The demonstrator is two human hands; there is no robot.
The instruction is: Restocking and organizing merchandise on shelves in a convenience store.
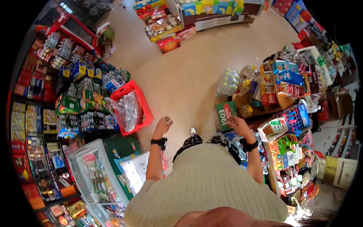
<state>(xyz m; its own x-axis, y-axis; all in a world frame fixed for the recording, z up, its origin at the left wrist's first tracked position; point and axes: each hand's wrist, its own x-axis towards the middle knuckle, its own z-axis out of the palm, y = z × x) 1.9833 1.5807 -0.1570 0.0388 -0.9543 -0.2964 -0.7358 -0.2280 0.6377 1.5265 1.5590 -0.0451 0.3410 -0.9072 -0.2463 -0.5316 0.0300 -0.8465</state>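
Observation:
My left hand (163,126) hangs in the air with its fingers loosely bent and nothing in it. Nearest to it is a red plastic crate (146,109) holding a clear plastic bag (127,110). My right hand (239,124) is also empty, its fingers curled but apart. In this view it overlaps the edge of a green Tsingtao carton (222,116); whether it touches the carton I cannot tell. Each wrist wears a black band. One shoe (193,131) shows on the floor below me.
A glass-topped chest freezer (99,173) and stacked drink packs (88,99) stand on the left. To the right are wrapped bottles (227,81), oil jugs (246,111) and a goods-laden counter (272,176). Snack boxes (164,28) stand ahead across the tiled floor (181,76).

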